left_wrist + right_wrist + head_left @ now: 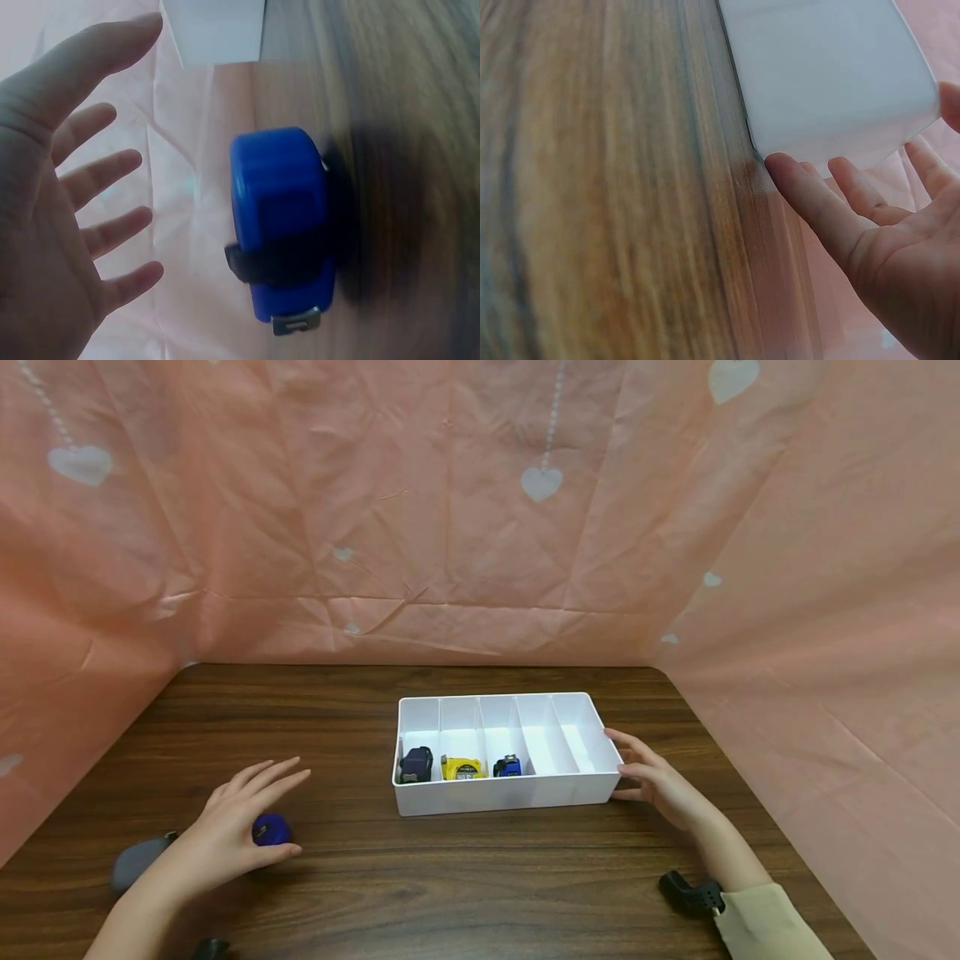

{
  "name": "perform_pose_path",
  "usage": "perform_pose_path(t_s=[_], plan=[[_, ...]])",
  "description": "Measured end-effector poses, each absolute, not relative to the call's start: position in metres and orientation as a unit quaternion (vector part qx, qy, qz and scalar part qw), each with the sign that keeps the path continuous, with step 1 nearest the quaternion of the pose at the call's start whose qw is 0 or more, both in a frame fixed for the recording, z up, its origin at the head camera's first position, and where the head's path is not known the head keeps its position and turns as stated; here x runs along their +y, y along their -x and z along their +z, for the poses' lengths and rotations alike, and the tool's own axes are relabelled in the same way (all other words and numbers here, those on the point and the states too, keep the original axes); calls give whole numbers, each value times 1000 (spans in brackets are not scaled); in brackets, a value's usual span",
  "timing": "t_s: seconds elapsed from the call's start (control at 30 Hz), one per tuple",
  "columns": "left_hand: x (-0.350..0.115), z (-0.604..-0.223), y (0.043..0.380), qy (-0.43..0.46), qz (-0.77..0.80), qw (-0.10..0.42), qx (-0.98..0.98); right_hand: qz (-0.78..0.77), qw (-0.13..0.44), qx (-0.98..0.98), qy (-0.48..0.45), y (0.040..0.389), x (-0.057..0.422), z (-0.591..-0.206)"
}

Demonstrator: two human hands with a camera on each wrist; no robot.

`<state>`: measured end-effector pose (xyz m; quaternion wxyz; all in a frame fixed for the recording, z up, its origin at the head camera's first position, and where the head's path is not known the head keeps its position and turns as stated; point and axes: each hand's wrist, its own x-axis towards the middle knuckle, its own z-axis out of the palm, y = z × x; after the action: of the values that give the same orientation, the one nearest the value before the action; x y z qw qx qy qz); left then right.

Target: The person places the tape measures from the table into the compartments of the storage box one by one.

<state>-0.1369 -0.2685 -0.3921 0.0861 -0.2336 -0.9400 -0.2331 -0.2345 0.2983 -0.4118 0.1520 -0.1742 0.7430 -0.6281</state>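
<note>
My left hand (228,831), fingers spread and thumb apart, hovers around a blue tape measure (271,830) on the table. In the left wrist view this tape measure (281,202) shows a black strap and a metal hook, with a gap between it and the fingers. My right hand (663,781) touches the right end of a white divided box (510,793), its fingers extended along the end wall. From the left, the box's compartments hold a dark tape measure (416,765), a yellow tape measure (462,767) and a small blue-and-black tape measure (507,766).
A grey rounded object (137,864) lies on the wooden table (480,877), partly behind the left forearm. Black wrist straps (690,893) show near both forearms. A pink curtain (450,527) with white hearts hangs behind and along the sides.
</note>
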Motion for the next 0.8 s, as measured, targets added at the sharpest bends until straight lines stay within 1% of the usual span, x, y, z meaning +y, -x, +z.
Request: perform_pose_path(t_s=[0.4, 0.8], plan=[[-277, -401, 138, 232, -247, 72, -938, -628, 153, 743, 172, 235, 298, -413], [-284, -409, 139, 213, -259, 39, -941, -626, 152, 746, 171, 235, 299, -413]])
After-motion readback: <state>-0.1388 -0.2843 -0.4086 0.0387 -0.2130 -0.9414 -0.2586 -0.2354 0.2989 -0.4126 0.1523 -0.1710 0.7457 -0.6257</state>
